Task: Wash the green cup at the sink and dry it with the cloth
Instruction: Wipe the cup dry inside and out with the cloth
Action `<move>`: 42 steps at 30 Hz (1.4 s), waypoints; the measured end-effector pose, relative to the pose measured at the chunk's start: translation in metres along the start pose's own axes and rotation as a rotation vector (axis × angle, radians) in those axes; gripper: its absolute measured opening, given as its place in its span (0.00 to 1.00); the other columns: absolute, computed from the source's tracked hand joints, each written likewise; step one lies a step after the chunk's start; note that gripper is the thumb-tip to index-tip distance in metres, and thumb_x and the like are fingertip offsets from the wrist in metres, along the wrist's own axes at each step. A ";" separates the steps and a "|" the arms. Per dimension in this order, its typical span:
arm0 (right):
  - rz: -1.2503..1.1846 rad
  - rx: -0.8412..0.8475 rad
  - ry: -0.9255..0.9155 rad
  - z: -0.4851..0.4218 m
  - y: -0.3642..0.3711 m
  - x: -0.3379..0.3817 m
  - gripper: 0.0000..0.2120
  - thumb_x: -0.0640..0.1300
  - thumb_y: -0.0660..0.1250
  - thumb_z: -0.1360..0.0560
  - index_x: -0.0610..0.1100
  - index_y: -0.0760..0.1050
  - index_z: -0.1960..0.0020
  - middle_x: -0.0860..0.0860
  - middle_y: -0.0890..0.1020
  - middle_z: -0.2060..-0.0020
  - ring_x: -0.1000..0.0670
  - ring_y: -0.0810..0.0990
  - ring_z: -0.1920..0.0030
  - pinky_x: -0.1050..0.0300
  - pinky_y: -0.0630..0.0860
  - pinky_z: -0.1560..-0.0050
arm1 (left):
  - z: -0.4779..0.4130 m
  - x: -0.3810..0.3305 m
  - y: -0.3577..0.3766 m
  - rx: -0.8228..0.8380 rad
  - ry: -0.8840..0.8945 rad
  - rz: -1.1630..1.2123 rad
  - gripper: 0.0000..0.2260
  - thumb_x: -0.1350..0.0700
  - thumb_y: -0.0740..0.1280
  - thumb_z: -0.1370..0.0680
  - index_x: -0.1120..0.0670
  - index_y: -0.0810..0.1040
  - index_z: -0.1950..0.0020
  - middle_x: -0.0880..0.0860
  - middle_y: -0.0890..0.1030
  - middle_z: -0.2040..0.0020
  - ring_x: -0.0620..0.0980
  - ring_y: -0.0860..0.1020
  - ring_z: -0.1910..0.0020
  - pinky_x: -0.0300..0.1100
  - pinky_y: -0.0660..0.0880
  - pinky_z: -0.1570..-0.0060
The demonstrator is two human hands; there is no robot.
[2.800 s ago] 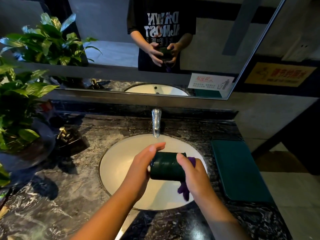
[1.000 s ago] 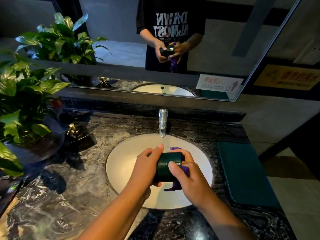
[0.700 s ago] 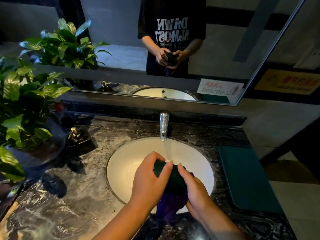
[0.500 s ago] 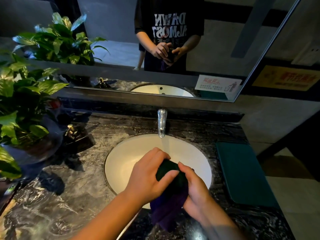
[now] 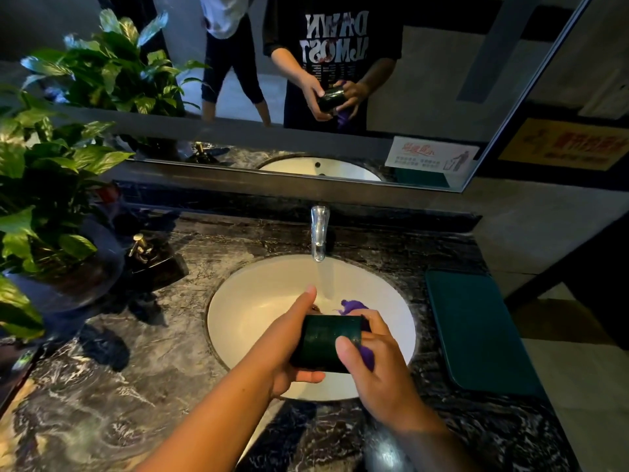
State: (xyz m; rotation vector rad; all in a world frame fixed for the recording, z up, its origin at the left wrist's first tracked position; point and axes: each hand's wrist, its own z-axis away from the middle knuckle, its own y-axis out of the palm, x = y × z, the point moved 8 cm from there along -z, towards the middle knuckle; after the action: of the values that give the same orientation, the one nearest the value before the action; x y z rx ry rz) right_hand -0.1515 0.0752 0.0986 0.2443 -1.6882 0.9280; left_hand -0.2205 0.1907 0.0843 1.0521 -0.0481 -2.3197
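**Green cup held over the basin, cloth bunched behind it**

Green and glossy, the cup (image 5: 328,342) lies on its side between both hands above the white sink (image 5: 238,321); the left hand (image 5: 289,349) is curled around its left end, thumb stretched up along the top and fingers closed beneath; the right hand (image 5: 377,366) clamps the right end, thumb pressed on the front wall, with the purple cloth (image 5: 367,356) pinched against the cup behind it. Water runs from the tap (image 5: 319,233) just behind the cup, and a fold of cloth pokes up near the stream; whether the stream touches the cup I cannot tell.

Judging by its sheen, the cup is stiff, light and probably slick when wet; a grip spread across the curved wall, as now, looks safer than a pinch at the rim. Soft and limp, the cloth will mould to the cup; it gives the right hand friction. A drop into the hard basin could chip it, so both hands should stay closed. Beside the sink, a dark green mat (image 5: 476,332) lies on the marble desk (image 5: 136,386).
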 end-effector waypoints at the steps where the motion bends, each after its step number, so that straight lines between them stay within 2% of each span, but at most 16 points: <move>1: -0.038 0.001 0.010 0.001 0.002 0.001 0.13 0.61 0.59 0.21 0.58 0.80 0.49 0.59 0.72 0.39 0.50 0.76 0.36 0.53 0.80 0.41 | 0.000 0.000 0.000 -0.044 0.025 -0.014 0.23 0.33 0.63 0.23 0.52 0.80 0.49 0.53 0.84 0.63 0.47 0.83 0.68 0.40 0.76 0.73; 4: -0.253 -0.023 0.111 0.004 0.005 -0.004 0.17 0.62 0.64 0.25 0.53 0.80 0.45 0.53 0.75 0.39 0.45 0.81 0.40 0.48 0.83 0.47 | 0.000 -0.004 -0.002 -0.229 0.240 -0.084 0.15 0.41 0.65 0.20 0.53 0.80 0.50 0.54 0.83 0.60 0.47 0.82 0.71 0.39 0.72 0.78; 6: -0.438 -0.037 0.274 0.006 0.008 -0.017 0.23 0.63 0.69 0.28 0.51 0.78 0.40 0.47 0.82 0.43 0.44 0.84 0.43 0.55 0.83 0.51 | 0.005 -0.010 -0.004 -0.318 0.412 -0.141 0.09 0.45 0.67 0.20 0.49 0.80 0.53 0.53 0.83 0.58 0.48 0.84 0.67 0.41 0.74 0.78; 8: -0.619 -0.077 0.468 0.012 0.013 -0.030 0.26 0.62 0.76 0.31 0.47 0.79 0.41 0.47 0.88 0.53 0.46 0.88 0.50 0.58 0.83 0.56 | 0.014 -0.020 -0.003 -0.374 0.595 -0.270 0.06 0.46 0.67 0.22 0.44 0.77 0.57 0.48 0.83 0.61 0.44 0.82 0.63 0.43 0.78 0.71; 9: -0.700 -0.091 0.554 0.016 0.017 -0.035 0.29 0.61 0.78 0.34 0.45 0.79 0.42 0.45 0.89 0.55 0.45 0.89 0.52 0.55 0.83 0.56 | 0.018 -0.024 -0.001 -0.384 0.674 -0.336 0.05 0.44 0.67 0.23 0.43 0.76 0.57 0.46 0.82 0.61 0.42 0.81 0.62 0.43 0.79 0.66; 13: -0.918 -0.107 0.718 0.021 0.023 -0.037 0.41 0.61 0.78 0.42 0.37 0.79 0.36 0.34 0.85 0.44 0.35 0.86 0.43 0.39 0.82 0.41 | 0.035 -0.026 0.005 -0.416 0.896 -0.569 0.07 0.40 0.64 0.27 0.40 0.72 0.53 0.42 0.78 0.57 0.41 0.78 0.57 0.45 0.78 0.59; 18: -1.024 0.023 0.761 0.021 0.022 -0.029 0.31 0.57 0.72 0.30 0.35 0.81 0.36 0.32 0.83 0.41 0.35 0.84 0.41 0.40 0.79 0.39 | 0.057 -0.035 0.020 -0.359 1.240 -0.781 0.10 0.47 0.67 0.26 0.47 0.73 0.48 0.46 0.77 0.54 0.46 0.77 0.57 0.48 0.78 0.63; 21: -1.084 0.061 0.757 0.019 0.023 -0.023 0.30 0.55 0.72 0.29 0.35 0.80 0.35 0.32 0.82 0.40 0.35 0.82 0.41 0.39 0.77 0.36 | 0.063 -0.037 0.027 -0.279 1.385 -0.878 0.12 0.49 0.69 0.26 0.51 0.75 0.46 0.51 0.78 0.52 0.50 0.78 0.55 0.50 0.78 0.63; 25: -1.074 -0.045 0.721 0.016 0.017 -0.020 0.29 0.54 0.73 0.32 0.36 0.82 0.38 0.32 0.84 0.44 0.35 0.86 0.47 0.42 0.84 0.51 | 0.053 -0.042 0.024 -0.148 1.245 -0.802 0.16 0.43 0.64 0.21 0.51 0.75 0.39 0.47 0.78 0.46 0.48 0.78 0.47 0.49 0.78 0.51; 27: -1.026 -0.123 0.681 0.014 0.009 -0.022 0.29 0.55 0.73 0.32 0.36 0.82 0.39 0.32 0.85 0.45 0.34 0.87 0.48 0.41 0.85 0.50 | 0.045 -0.039 0.023 -0.071 1.079 -0.732 0.22 0.35 0.58 0.20 0.45 0.72 0.32 0.42 0.77 0.40 0.45 0.77 0.40 0.44 0.76 0.44; 29: -0.869 -0.199 0.629 0.014 -0.002 -0.024 0.28 0.57 0.73 0.30 0.37 0.80 0.39 0.33 0.86 0.48 0.35 0.87 0.52 0.41 0.84 0.51 | 0.034 -0.038 0.024 -0.053 0.875 -0.610 0.23 0.32 0.57 0.22 0.41 0.71 0.32 0.41 0.77 0.37 0.40 0.77 0.40 0.39 0.76 0.41; 32: -0.502 -0.162 0.472 0.010 -0.013 -0.014 0.24 0.65 0.70 0.28 0.46 0.77 0.46 0.43 0.84 0.57 0.46 0.86 0.66 0.53 0.80 0.70 | 0.012 -0.029 0.014 -0.079 0.359 -0.277 0.13 0.41 0.60 0.19 0.48 0.77 0.46 0.54 0.82 0.39 0.44 0.81 0.54 0.44 0.81 0.49; 33: -0.396 -0.114 0.362 0.007 -0.014 -0.005 0.24 0.68 0.67 0.29 0.49 0.78 0.47 0.47 0.84 0.55 0.50 0.86 0.63 0.58 0.79 0.68 | 0.010 -0.019 0.012 -0.046 0.201 -0.176 0.15 0.41 0.60 0.18 0.51 0.79 0.47 0.56 0.85 0.44 0.47 0.83 0.56 0.46 0.82 0.57; 35: -0.203 -0.030 0.133 0.005 -0.014 0.010 0.24 0.68 0.62 0.27 0.49 0.82 0.48 0.57 0.80 0.49 0.52 0.83 0.48 0.63 0.79 0.57 | 0.012 -0.005 0.007 0.042 0.025 -0.009 0.21 0.37 0.63 0.22 0.53 0.80 0.46 0.56 0.87 0.57 0.52 0.86 0.60 0.45 0.80 0.69; 38: 0.049 0.033 -0.064 0.006 -0.009 0.021 0.25 0.63 0.58 0.22 0.46 0.85 0.50 0.56 0.75 0.43 0.51 0.76 0.37 0.57 0.77 0.42 | 0.016 0.003 0.001 0.033 -0.048 0.072 0.23 0.34 0.67 0.25 0.54 0.80 0.46 0.56 0.84 0.62 0.54 0.84 0.64 0.42 0.77 0.73; 42: -0.148 0.023 0.051 0.006 -0.002 0.017 0.22 0.63 0.62 0.24 0.46 0.82 0.47 0.50 0.77 0.42 0.45 0.80 0.42 0.53 0.81 0.45 | 0.012 -0.008 0.003 -0.144 0.191 -0.017 0.18 0.42 0.67 0.22 0.57 0.81 0.50 0.57 0.82 0.62 0.51 0.82 0.69 0.39 0.70 0.79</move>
State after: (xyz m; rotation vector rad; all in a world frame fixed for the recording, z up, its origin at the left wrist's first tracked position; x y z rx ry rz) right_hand -0.1603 0.0752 0.1146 0.3533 -1.5913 0.8370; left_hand -0.2231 0.1907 0.0988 1.1974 0.1997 -2.1901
